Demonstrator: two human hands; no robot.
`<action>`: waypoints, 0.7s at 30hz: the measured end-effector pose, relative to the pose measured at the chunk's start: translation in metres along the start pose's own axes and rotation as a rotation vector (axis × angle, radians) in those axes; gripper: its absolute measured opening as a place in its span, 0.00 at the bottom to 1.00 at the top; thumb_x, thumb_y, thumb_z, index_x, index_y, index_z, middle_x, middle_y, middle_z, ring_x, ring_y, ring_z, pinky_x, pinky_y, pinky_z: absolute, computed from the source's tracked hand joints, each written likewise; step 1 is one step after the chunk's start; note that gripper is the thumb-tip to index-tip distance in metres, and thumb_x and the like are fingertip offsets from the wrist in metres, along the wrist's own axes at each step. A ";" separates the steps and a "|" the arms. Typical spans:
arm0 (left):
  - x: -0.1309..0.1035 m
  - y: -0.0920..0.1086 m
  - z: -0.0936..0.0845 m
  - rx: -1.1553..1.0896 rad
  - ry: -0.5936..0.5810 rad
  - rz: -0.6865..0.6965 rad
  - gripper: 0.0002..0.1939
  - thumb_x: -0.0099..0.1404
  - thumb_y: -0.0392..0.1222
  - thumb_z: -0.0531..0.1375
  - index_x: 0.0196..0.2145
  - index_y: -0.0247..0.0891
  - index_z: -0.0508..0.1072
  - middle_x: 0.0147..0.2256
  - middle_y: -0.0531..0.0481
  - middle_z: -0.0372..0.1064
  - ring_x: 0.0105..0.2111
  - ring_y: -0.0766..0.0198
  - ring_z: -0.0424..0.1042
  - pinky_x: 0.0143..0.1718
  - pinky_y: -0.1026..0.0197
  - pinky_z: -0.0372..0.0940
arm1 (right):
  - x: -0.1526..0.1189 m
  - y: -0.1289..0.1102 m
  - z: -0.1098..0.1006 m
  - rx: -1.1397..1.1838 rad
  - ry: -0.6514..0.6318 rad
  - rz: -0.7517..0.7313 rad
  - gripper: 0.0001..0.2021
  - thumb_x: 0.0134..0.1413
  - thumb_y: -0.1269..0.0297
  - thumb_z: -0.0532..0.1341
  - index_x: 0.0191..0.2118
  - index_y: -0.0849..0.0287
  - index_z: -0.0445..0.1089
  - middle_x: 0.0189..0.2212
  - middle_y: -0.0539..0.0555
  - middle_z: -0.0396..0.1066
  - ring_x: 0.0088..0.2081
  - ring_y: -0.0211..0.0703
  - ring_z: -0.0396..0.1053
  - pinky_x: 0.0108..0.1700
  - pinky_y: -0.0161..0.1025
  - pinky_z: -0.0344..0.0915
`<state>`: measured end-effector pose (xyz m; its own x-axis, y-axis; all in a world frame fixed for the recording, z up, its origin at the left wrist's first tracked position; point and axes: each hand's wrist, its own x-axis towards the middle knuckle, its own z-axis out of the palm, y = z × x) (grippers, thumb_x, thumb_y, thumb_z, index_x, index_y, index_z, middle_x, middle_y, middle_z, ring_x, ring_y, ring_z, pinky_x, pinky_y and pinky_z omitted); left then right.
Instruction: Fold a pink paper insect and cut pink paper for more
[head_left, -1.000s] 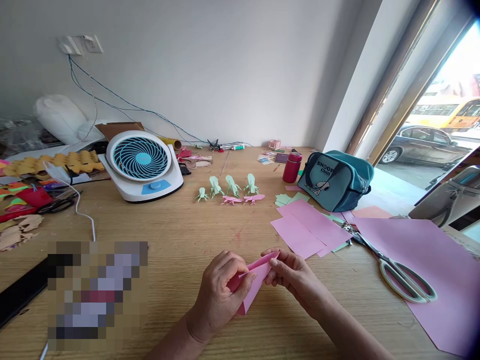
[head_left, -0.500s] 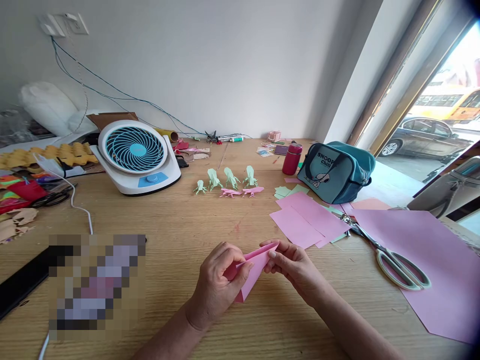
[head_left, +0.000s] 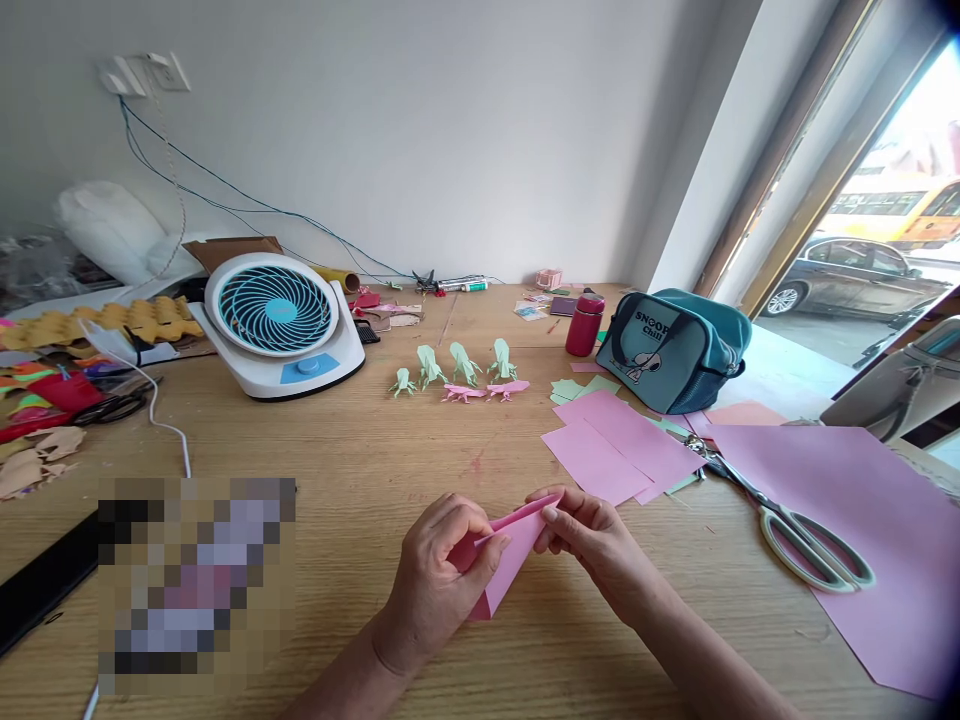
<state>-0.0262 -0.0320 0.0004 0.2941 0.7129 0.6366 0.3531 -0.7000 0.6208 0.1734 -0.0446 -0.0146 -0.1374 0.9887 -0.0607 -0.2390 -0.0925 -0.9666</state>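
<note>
A folded piece of pink paper [head_left: 516,560] is held between my two hands just above the wooden table. My left hand [head_left: 442,570] pinches its left edge between thumb and fingers. At the upper right corner my right hand [head_left: 585,530] grips it, thumb in front and fingers behind. The top edge stands slightly apart, showing a layered fold. Beyond my hands stand several pale green folded-paper insects [head_left: 463,364], with two pink folded-paper figures [head_left: 508,391] in front of them.
To the right, scissors [head_left: 814,550] lie on a large pink sheet [head_left: 885,520], near smaller pink sheets [head_left: 600,460]. A teal bag [head_left: 675,350] and red bottle [head_left: 585,325] stand behind. At left are a white fan [head_left: 281,320], a cable [head_left: 156,400] and a blurred-out patch [head_left: 199,585].
The whole scene sits slightly lower in the picture, as the camera has tilted a little. Both hands keep their hold on the pink paper, with hardly any shift in grip.
</note>
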 end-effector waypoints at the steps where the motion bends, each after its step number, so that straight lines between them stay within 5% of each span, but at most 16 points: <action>1: 0.000 0.000 0.000 -0.001 0.002 -0.001 0.08 0.64 0.34 0.61 0.27 0.39 0.68 0.27 0.52 0.67 0.29 0.65 0.68 0.32 0.63 0.63 | 0.000 0.000 0.000 0.003 0.002 0.002 0.18 0.51 0.49 0.68 0.40 0.59 0.77 0.23 0.50 0.73 0.27 0.38 0.66 0.32 0.36 0.56; 21: -0.003 -0.007 0.003 0.011 -0.002 -0.051 0.08 0.64 0.36 0.60 0.27 0.39 0.67 0.26 0.53 0.67 0.28 0.64 0.67 0.32 0.62 0.62 | 0.003 0.003 0.001 0.047 0.016 -0.004 0.16 0.49 0.50 0.69 0.38 0.58 0.76 0.23 0.49 0.70 0.27 0.36 0.62 0.32 0.35 0.55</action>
<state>-0.0274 -0.0287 -0.0071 0.2775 0.7476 0.6034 0.3774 -0.6624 0.6471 0.1714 -0.0423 -0.0173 -0.1207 0.9908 -0.0614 -0.2843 -0.0937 -0.9541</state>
